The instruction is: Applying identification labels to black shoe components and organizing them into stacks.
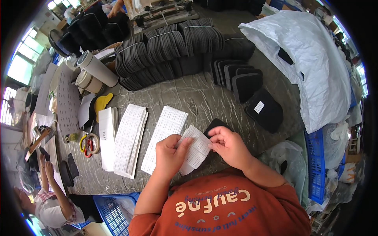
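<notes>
My left hand (171,152) grips a small white sheet of printed labels (193,158), thumb pressed on top of it. At the sheet's right edge, the thumb and forefinger of my right hand (230,146) are pinched together; whether a single label is lifted between them is too small to tell. Partly covered by my right hand lies a dark fabric pad (215,123). Farther right, another black pad (264,110) carries a white label (259,106). A longer label sheet (165,135) lies flat just left of my left hand.
Stacks of label sheets (130,137) lie to the left, beside scissors (83,144) and a tape roll (92,143). Tied bundles of dark pads (165,43) line the back, near a white tumbler (97,67). A white sack (315,59) bulges at right. Another person (55,204) works at far left.
</notes>
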Demonstrator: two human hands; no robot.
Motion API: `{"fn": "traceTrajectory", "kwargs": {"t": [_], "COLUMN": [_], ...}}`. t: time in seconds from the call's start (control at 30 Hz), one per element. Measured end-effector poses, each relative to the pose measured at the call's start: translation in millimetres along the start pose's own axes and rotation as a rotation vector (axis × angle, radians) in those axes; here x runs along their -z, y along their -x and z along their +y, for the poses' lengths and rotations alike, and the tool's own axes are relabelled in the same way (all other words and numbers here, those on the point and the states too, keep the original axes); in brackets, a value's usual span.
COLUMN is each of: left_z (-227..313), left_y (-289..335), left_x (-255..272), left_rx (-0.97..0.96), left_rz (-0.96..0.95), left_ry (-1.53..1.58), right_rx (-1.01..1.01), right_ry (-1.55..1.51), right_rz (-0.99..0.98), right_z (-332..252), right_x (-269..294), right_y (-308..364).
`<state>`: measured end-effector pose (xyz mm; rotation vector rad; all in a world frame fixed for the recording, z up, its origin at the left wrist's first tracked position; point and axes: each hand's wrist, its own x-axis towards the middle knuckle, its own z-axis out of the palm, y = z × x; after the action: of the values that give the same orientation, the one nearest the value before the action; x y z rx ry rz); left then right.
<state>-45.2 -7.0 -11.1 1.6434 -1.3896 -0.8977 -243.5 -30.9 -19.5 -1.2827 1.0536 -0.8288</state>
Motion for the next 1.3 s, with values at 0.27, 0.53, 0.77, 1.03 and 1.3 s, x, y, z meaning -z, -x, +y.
{"fn": "traceTrajectory", "kwargs": {"t": [0.27, 0.53, 0.77, 1.03, 1.3], "left_z": [-11.5, -1.2, -4.5, -4.2, -3.0], "left_y": [1.2, 10.8, 11.7, 12.0, 9.3], "left_x": [5.0, -17.9, -19.3, -20.8, -30.6], "left_rx": [-0.089, -0.706, -0.677, -0.683, -0.749], "left_rz": [-0.075, -0.503, -0.518, -0.520, -0.517], "left_ry": [-0.078, -0.382, -0.363, -0.368, -0.492], "right_rx": [0.152, -0.019, -0.011, 0.019, 0.053], "right_ry": [0.080, 0.229, 0.389, 0.438, 0.386], "right_rz": [0.124, 0.056, 0.074, 0.060, 0.130], "right_z": [0.5, 11.5, 16.6, 19.7, 30.4], "right_x": [21.1, 36.8, 32.9, 33.8, 33.5], "right_y": [-8.5, -23.2, -24.7, -26.5, -28.4]}}
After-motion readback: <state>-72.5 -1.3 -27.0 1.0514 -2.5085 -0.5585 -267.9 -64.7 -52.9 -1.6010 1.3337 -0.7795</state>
